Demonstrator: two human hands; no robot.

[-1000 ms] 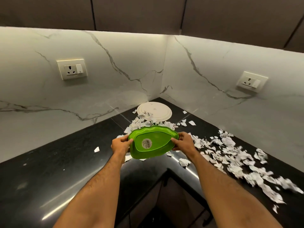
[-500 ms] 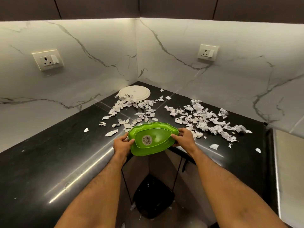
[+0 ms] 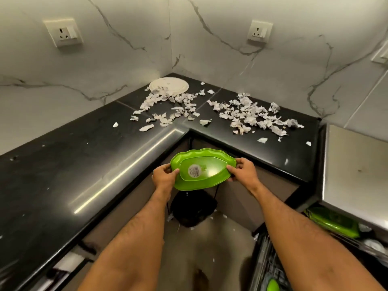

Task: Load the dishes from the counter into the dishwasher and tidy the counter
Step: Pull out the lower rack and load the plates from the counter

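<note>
A green dish (image 3: 202, 169) is held in the air by both hands, out in front of the black counter (image 3: 88, 164) and above a dark bin (image 3: 193, 208) on the floor. The dish is turned so that its underside, with a round sticker, faces up. Its long side runs left to right. The left hand (image 3: 164, 177) pinches the left end, with the thumb on the underside. The right hand (image 3: 243, 170) pinches the right end the same way. The fingers behind the dish are hidden.

The dishwasher rack (image 3: 315, 255) is seen low on the right, near the right arm. So the dish probably has to be carried down and to the right, and the right hand is the nearer one. Only a corner of the rack is in view. Something green (image 3: 333, 222) already lies there, but it is blurred and hard to make out.

A white plate (image 3: 172, 85) is left in the far corner of the counter. Torn paper bits (image 3: 247, 114) are spread beside it and over to the right.
</note>
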